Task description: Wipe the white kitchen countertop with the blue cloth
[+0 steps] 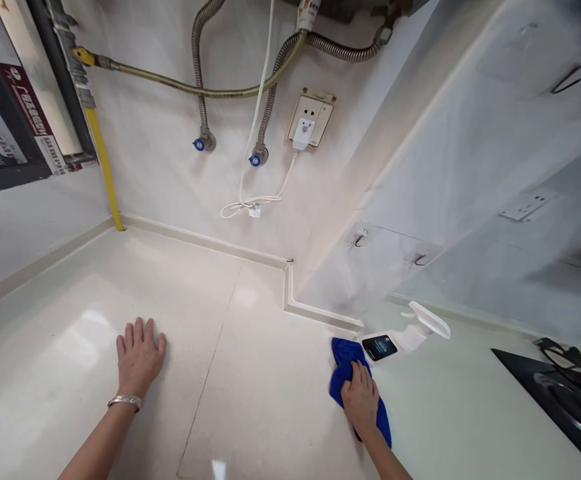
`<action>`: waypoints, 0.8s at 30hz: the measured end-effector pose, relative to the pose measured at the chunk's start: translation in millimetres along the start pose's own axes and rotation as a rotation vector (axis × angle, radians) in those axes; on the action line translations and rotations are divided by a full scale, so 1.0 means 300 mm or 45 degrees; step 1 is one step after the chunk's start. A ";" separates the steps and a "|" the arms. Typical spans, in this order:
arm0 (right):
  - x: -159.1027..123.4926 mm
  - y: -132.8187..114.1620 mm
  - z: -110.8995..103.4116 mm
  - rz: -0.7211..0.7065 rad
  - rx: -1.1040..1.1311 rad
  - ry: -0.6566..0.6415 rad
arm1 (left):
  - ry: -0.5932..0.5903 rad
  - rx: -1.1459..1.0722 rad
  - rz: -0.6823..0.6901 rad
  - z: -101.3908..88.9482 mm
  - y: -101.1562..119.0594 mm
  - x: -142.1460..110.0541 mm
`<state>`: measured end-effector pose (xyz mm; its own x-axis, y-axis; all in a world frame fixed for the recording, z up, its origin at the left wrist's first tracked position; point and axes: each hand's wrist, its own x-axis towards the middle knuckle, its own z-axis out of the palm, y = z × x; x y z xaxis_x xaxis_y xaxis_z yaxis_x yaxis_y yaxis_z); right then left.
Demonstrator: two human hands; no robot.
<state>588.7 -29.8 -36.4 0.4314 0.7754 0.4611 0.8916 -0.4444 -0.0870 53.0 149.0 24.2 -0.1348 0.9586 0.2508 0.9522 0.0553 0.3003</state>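
My left hand point(140, 357) lies flat on the pale countertop point(180, 287), fingers spread, with a silver bracelet on the wrist. At the right, my right hand point(361, 398) presses down on a crumpled blue cloth point(343, 351), its fingers bent over the fabric. Just beyond the cloth stands a white spray bottle point(407, 339) with a dark label and a white trigger head. The cloth's upper edge meets the bottle's base in this view, but whether they touch I cannot tell.
A low ledge point(323, 315) runs along the wall and juts out at the corner. A black gas stove point(560, 400) sits far right. A yellow pipe point(104, 167) reaches the counter at the left. A white plug point(303, 133) with a looped cord hangs on the wall, near blue-handled valves point(255, 159).
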 end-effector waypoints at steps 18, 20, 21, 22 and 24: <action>-0.121 -0.574 -0.175 -0.916 0.464 -0.414 | 0.011 -0.023 -0.037 -0.012 0.001 0.002; -0.131 -0.557 -0.211 -1.009 0.509 -0.497 | 0.006 -0.033 -0.026 -0.011 -0.001 0.002; -0.137 -0.539 -0.227 -1.049 0.530 -0.525 | 0.001 -0.036 -0.021 -0.011 -0.002 0.001; -0.144 -0.514 -0.240 -1.090 0.550 -0.550 | -0.004 -0.037 -0.018 -0.011 -0.003 0.001; -0.159 -0.443 -0.260 -1.172 0.581 -0.589 | -0.009 -0.032 -0.013 -0.011 -0.003 -0.002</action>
<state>438.9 -42.8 22.2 -0.4914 0.8574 0.1525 0.8229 0.5145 -0.2411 51.4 147.5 26.8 -0.1425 0.9600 0.2410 0.9437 0.0583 0.3257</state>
